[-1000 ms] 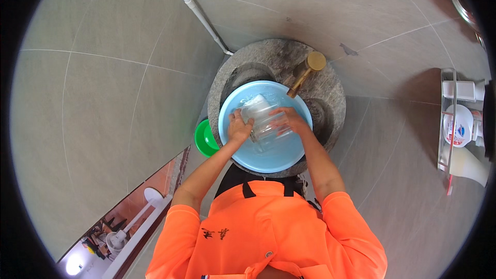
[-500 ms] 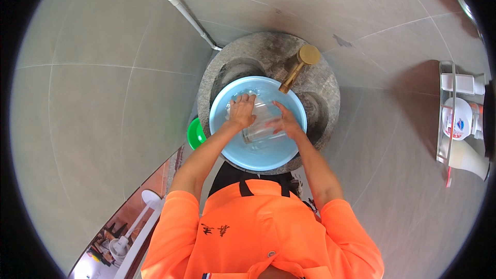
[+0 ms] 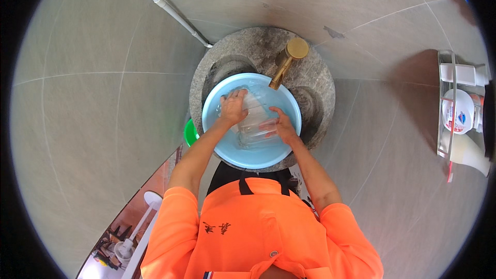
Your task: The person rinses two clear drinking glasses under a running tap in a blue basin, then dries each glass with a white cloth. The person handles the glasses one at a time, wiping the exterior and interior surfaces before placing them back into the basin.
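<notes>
A clear, see-through box-shaped container (image 3: pixel 253 128) lies tilted in a light blue round basin (image 3: pixel 251 163) with water in it. My left hand (image 3: pixel 234 107) is at the container's upper left side, fingers bent over it and the thumb toward me. On the right side my right hand (image 3: pixel 283 126) grips the container; some of its fingers show through the clear wall. Where the left fingertips press is partly hidden by the hand itself.
The basin stands on a round grey stone sink (image 3: pixel 325 88) under a brass-coloured tap (image 3: pixel 281 72). A green bowl (image 3: pixel 190 133) sits at the left. A wall rack (image 3: pixel 445 106) with bottles hangs at the right. A white pipe (image 3: pixel 163 3) runs along the wall corner.
My left hand has shifted slightly left and toward me over the container. The right hand keeps its hold, and the container's near end sits a little lower. The whole view has shifted slightly.
</notes>
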`<state>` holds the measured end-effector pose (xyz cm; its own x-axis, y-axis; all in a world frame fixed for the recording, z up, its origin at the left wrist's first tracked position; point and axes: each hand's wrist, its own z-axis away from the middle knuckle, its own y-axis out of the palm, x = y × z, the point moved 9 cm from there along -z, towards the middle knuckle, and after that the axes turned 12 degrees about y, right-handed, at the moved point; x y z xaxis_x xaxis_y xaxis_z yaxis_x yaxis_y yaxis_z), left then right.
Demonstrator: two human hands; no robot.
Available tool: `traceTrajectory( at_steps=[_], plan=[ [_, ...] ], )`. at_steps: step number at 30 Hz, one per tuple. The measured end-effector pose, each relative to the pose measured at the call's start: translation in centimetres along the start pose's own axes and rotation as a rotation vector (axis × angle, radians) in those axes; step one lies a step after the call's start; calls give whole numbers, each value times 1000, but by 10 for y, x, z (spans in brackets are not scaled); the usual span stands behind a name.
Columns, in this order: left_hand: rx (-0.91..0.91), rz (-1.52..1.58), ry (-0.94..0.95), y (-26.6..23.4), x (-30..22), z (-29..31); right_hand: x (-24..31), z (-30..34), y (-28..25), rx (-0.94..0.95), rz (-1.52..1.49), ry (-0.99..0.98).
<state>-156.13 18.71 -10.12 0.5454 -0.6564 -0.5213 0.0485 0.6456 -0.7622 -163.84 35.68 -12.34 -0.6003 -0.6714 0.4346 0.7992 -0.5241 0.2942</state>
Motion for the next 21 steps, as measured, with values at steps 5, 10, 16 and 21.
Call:
traceTrajectory(
  at_steps=[5, 10, 16, 21],
  plan=[
    [-180, 124, -15, -6, 16, 15, 3, 0, 1, -2, 22, -6],
    [-281, 259, 58, -11, 22, 29, 3, -2, 3, -9, 91, -70],
    [-351, 468, -9, -38, 11, 54, 5, 3, 3, -115, 340, -180],
    [-546, 408, 156, -43, 10, 76, 21, 21, 11, -275, 550, -517]
  ],
)
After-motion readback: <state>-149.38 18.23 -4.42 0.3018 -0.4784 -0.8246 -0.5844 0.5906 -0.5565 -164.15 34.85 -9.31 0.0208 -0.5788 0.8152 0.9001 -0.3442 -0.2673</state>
